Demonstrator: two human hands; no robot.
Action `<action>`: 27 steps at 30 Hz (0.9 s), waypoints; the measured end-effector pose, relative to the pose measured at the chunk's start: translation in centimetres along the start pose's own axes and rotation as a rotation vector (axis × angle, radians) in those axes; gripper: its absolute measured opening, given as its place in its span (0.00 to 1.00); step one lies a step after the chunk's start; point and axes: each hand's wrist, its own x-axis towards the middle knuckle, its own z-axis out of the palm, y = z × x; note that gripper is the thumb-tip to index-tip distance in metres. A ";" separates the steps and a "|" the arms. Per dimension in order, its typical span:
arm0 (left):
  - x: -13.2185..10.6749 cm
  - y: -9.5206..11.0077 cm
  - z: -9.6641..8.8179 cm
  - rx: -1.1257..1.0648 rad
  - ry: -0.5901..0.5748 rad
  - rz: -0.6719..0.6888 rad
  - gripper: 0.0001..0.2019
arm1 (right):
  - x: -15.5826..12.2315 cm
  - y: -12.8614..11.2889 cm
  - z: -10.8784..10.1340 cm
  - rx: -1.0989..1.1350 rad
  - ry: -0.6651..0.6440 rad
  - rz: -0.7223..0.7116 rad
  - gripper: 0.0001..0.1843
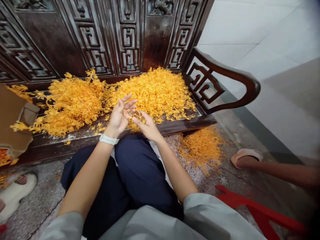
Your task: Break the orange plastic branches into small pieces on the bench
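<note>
My left hand (121,115), with a pale watch on its wrist, is turned palm up, its fingers stretched out and apart. Thin orange strands reach across to its fingers. My right hand (148,126) pinches a thin, looped orange stringy piece (140,116) between thumb and fingers. Just behind both hands, a broad heap of small yellow-orange branching pieces (155,91) covers the right part of the dark wooden bench seat (175,125). Further left lies a second heap of longer-stemmed orange pieces (75,100). Their exact kind and material I cannot make out.
A cardboard box (15,116) stands at the left end. The bench's carved armrest (230,80) juts out at right. Orange strands (203,148) are piled on the floor below. A red stool-like frame (255,206) and other people's feet (246,160) are close by.
</note>
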 end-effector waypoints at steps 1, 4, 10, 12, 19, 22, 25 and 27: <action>-0.2 -0.1 0.2 0.021 0.002 0.021 0.20 | 0.3 -0.1 0.1 -0.050 -0.014 -0.031 0.19; -0.5 -0.2 0.5 -0.094 0.069 0.021 0.17 | 1.0 0.2 0.5 -0.146 0.085 -0.053 0.24; 0.0 1.6 0.2 -0.587 0.292 -0.188 0.18 | -1.6 0.7 2.2 -0.295 -0.054 0.031 0.31; 0.3 2.0 0.2 -0.664 0.358 -0.256 0.20 | -3.2 -0.6 2.9 -0.456 -0.120 0.052 0.29; 2.2 2.4 0.7 -0.742 0.500 -0.288 0.19 | -5.3 -6.1 4.5 -1.074 -0.174 0.070 0.25; 2.6 3.2 0.7 -0.762 0.498 -0.296 0.19 | -5.8 -6.3 4.6 -1.117 -0.152 0.015 0.25; 2.6 3.5 0.6 -0.810 0.500 -0.257 0.18 | -6.4 -5.4 4.1 -1.001 -0.078 -0.107 0.24; 2.5 3.2 0.6 -0.841 0.502 -0.246 0.19 | -6.7 -4.6 3.9 -0.906 -0.029 -0.152 0.23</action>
